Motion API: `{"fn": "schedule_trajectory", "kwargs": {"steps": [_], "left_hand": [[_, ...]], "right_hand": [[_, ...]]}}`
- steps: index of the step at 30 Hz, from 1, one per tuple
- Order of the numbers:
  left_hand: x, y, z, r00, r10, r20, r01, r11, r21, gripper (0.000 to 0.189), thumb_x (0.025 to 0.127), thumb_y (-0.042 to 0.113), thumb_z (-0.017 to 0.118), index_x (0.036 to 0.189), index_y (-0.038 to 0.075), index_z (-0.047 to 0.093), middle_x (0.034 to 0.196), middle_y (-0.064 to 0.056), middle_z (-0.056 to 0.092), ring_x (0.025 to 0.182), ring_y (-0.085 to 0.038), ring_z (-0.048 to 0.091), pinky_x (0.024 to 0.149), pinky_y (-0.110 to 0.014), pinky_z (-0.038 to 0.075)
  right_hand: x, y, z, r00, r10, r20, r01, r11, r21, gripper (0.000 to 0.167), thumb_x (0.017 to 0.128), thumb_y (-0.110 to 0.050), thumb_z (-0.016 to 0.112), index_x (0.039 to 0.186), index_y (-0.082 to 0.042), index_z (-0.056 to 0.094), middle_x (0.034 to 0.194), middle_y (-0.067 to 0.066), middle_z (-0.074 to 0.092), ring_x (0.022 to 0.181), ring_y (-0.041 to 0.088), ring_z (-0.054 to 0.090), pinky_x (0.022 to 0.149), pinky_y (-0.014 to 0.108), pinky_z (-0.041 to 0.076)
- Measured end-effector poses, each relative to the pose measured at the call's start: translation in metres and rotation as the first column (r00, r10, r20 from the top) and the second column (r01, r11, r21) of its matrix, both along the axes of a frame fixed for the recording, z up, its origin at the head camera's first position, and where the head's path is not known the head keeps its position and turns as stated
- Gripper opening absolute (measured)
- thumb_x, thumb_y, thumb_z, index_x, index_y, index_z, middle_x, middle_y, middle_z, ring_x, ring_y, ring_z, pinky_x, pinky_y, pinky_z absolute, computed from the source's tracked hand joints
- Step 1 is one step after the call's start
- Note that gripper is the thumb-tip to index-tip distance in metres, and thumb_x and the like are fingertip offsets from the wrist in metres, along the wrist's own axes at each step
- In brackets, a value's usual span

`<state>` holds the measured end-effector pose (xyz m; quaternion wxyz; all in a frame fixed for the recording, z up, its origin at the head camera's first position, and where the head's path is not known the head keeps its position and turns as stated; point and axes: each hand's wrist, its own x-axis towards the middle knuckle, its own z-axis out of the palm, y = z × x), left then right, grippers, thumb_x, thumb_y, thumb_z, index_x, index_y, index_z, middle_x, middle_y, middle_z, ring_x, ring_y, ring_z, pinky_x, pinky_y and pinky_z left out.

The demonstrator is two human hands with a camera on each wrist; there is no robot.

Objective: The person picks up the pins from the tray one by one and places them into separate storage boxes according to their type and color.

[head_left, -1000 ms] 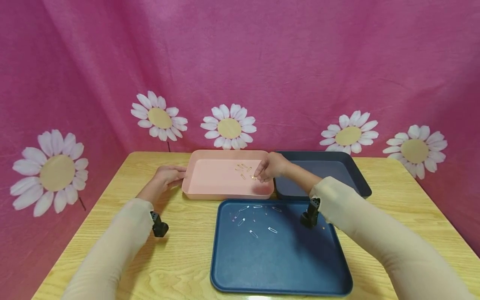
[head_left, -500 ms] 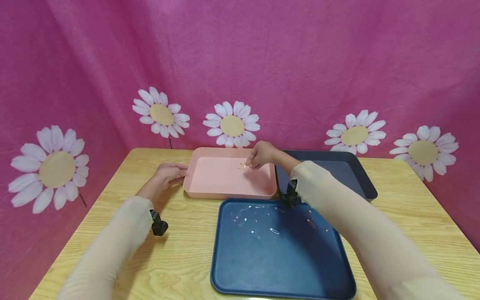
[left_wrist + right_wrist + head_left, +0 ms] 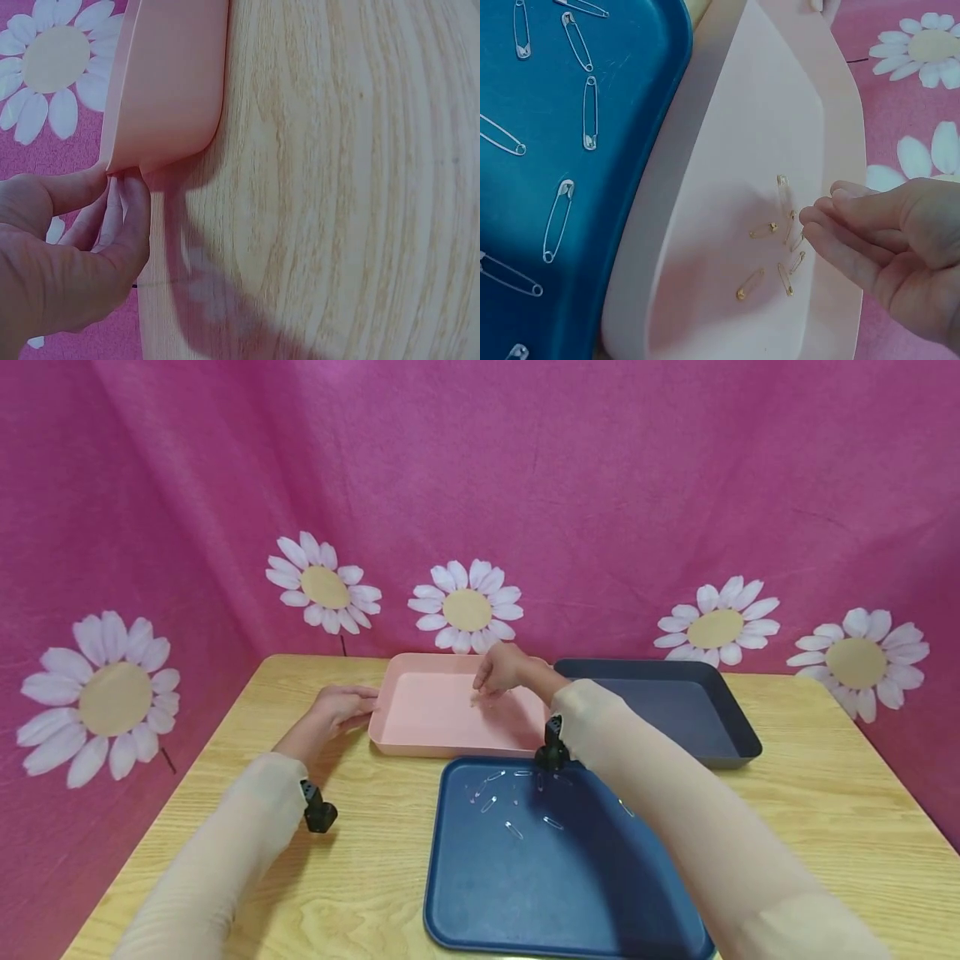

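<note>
My left hand (image 3: 333, 708) pinches the near-left rim of a pink tray (image 3: 420, 722), thumb on top and fingers beneath the lip, as the left wrist view shows. Over the right part of that tray hovers my right hand (image 3: 504, 668), its fingers loosely bent together. In the right wrist view nothing shows between the thumb and fingers. Just below the fingertips several gold safety pins (image 3: 785, 279) lie scattered on the tray floor. Silver safety pins (image 3: 590, 112) lie on a blue tray (image 3: 517, 893) nearer to me.
A dark grey tray (image 3: 701, 706) stands right of the pink one, partly behind my right forearm. All three trays sit on a wooden table (image 3: 367, 860). A pink cloth (image 3: 600, 510) with daisies hangs behind. My right sleeve covers part of the blue tray.
My right hand has moved left and slightly back over the pink tray, and its forearm now hides more of the blue tray. My left hand has stayed at the pink rim.
</note>
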<state>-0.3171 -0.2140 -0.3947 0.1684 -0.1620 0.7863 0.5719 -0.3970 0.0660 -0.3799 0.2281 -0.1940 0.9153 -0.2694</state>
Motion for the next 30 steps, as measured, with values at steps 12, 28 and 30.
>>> {"fn": "schedule_trajectory", "kwargs": {"steps": [12,28,30], "left_hand": [[0.002,0.003,0.0,1.0,0.008,-0.003,-0.008,0.999,0.031,0.043,0.097,0.006,0.052,0.139,0.0,0.048,0.145,-0.02,0.047,0.098,-0.01,0.059,0.107,-0.033,0.046],[0.004,0.003,0.005,1.0,0.008,-0.011,-0.007,1.0,0.022,0.043,0.096,0.007,0.054,0.139,-0.001,0.048,0.143,-0.02,0.048,0.085,-0.003,0.059,0.104,-0.03,0.048],[0.005,0.004,0.004,1.0,0.001,-0.011,-0.001,0.999,0.032,0.044,0.097,0.006,0.052,0.14,0.0,0.047,0.145,-0.02,0.046,0.091,-0.004,0.059,0.107,-0.032,0.045]], "right_hand": [[0.052,0.033,0.025,0.995,-0.02,-0.095,0.017,0.999,-0.04,0.018,0.084,-0.003,0.07,0.1,0.003,0.073,0.094,0.016,0.075,0.073,0.014,0.071,0.071,0.025,0.06],[0.116,0.092,0.03,0.975,-0.084,-0.207,0.057,0.989,-0.134,0.019,0.083,-0.009,0.073,0.1,0.0,0.074,0.088,0.014,0.074,0.069,0.017,0.065,0.061,0.019,0.052],[0.128,0.101,0.029,0.976,-0.113,-0.189,0.083,0.983,-0.162,0.019,0.084,-0.008,0.072,0.101,0.001,0.073,0.087,0.016,0.074,0.068,0.018,0.066,0.061,0.019,0.053]]}}
